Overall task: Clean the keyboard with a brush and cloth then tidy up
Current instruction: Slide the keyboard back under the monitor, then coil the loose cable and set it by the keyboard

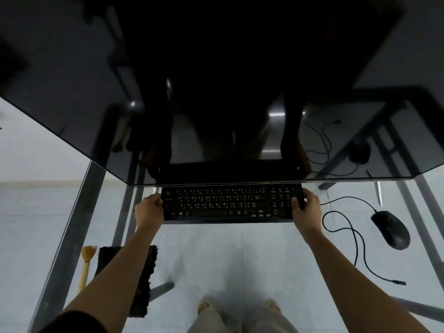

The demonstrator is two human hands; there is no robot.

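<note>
One each: keyboard (228,203), brush (86,263), cloth (107,258); two hands (149,210) (306,209)

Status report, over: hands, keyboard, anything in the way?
Both gripping: left hand and right hand on the keyboard ends. Its far edge at the dark glass panel. Near left, brush and cloth lie untouched. Right side, mouse cable loops close.
</note>
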